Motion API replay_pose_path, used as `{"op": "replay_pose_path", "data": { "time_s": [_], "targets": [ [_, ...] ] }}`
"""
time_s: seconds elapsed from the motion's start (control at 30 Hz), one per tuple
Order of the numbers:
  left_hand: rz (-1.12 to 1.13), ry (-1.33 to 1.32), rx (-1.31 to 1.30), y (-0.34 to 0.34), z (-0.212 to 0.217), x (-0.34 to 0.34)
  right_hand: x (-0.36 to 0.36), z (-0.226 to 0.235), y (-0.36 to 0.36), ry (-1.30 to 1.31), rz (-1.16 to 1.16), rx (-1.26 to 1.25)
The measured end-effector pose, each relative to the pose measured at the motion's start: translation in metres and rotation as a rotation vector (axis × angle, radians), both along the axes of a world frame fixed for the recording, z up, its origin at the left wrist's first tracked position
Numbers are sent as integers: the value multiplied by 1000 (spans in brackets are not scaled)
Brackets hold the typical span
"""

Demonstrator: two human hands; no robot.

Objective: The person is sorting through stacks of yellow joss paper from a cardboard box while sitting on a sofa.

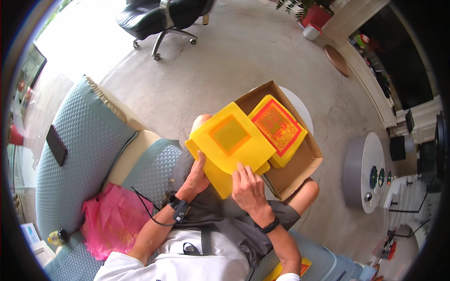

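Note:
Yellow paper sheets [243, 146], the top one with an orange-bordered olive square, lie fanned over my lap. My left hand [198, 177] holds them from the left and below, its thumb over the edge. At the near edge, my right hand [248, 186] has its thumb and fingers pinched together on the top sheet. A shallow cardboard box [293, 175] lies just beyond and to the right, partly covered by the sheets. Inside it sits a stack of yellow paper [280, 125] with a red-framed printed pattern. Black bands circle both wrists, and a cable runs from the left one.
I sit on a sofa with blue quilted covers [77, 154]. A pink plastic bag [115, 220] lies by my left arm, and a dark phone [56, 145] rests on the cushion. More yellow paper [304, 264] lies by my right elbow. An office chair [161, 23] stands ahead, a round table [372, 173] right.

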State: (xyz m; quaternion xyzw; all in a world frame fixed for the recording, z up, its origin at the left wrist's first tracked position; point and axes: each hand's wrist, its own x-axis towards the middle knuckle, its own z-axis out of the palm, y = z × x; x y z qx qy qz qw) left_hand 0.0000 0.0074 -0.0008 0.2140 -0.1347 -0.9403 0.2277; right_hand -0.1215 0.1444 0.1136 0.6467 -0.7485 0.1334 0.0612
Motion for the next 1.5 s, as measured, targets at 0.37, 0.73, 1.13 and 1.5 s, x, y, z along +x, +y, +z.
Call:
{"op": "replay_pose_path", "data": {
  "time_s": [0.37,0.73,1.13,1.5],
  "targets": [
    [-17,35,-16,-2,22,0,23,-11,1,-76,32,96],
    [-48,68,41,-5,13,2,29,-18,4,-7,102,83],
    [-23,-25,39,-1,16,-1,31,-17,8,-27,102,73],
    [4,-89,13,-8,4,1,2,5,31,-314,95,153]
  ]
}}
